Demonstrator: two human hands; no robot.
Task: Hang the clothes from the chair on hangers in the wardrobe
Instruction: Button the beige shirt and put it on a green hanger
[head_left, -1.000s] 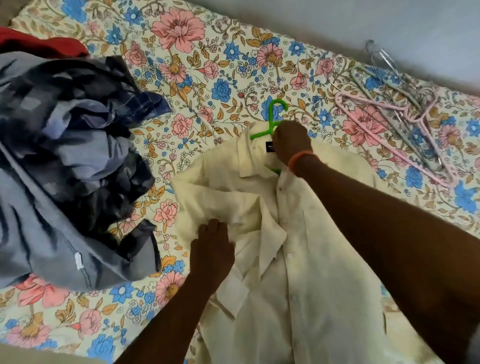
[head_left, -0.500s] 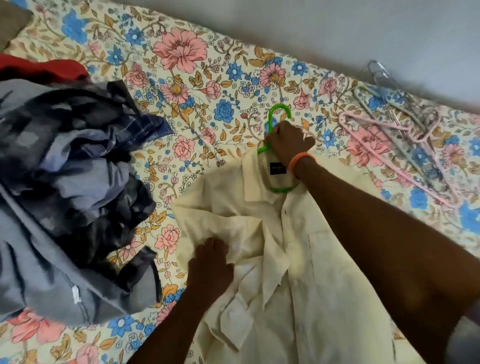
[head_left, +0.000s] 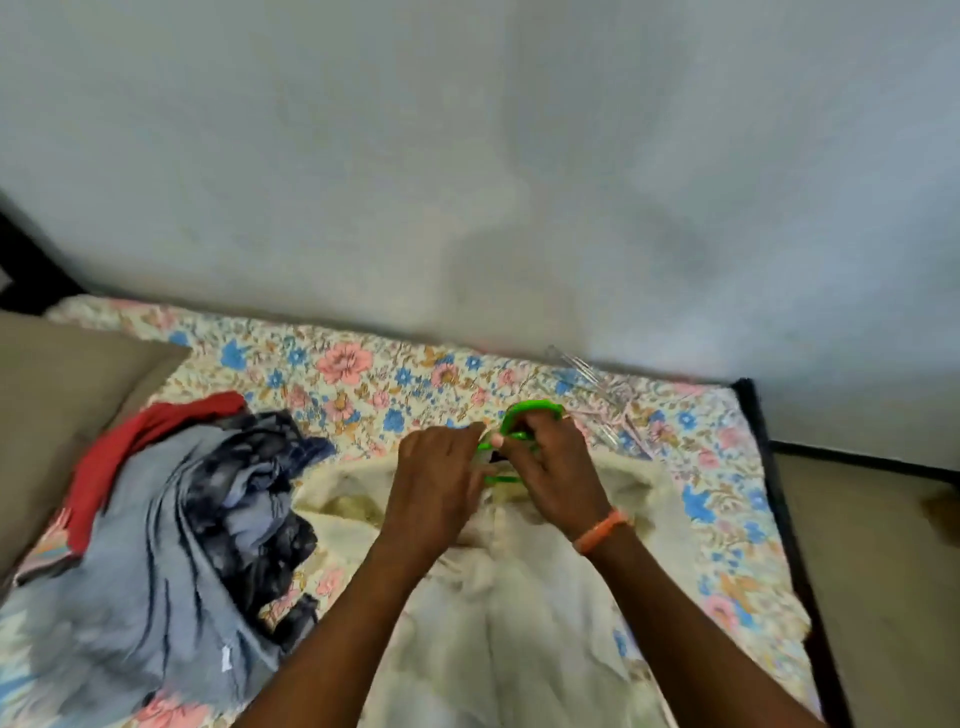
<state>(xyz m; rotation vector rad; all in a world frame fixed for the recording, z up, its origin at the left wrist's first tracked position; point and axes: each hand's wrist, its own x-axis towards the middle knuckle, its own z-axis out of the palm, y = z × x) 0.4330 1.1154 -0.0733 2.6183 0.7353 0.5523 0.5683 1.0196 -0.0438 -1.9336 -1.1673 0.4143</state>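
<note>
At the collar of the cream shirt, both hands are brought close together. The right hand is closed around the neck of the green hanger, just below its hook, which stands clear above the knuckles. An orange band is worn on the right wrist. The left hand is laid on the collar area just beside the right hand, its fingertips reaching the left side of the hanger; motion blur prevents it from being determined whether cloth or plastic is pinched, or whether the fingers are merely pressed against it. The lower part of the hanger is hidden by the hands and the shirt. The shirt is spread flat on the floral bedsheet, front side up, with its body extending toward the camera between the forearms. To the left of the shirt, a pile of grey and dark clothes is heaped on the sheet, with a red garment at its far edge. Beyond the right hand, several spare hangers are seen lying near the wall, blurred. A tan pillow is located at far left
</note>
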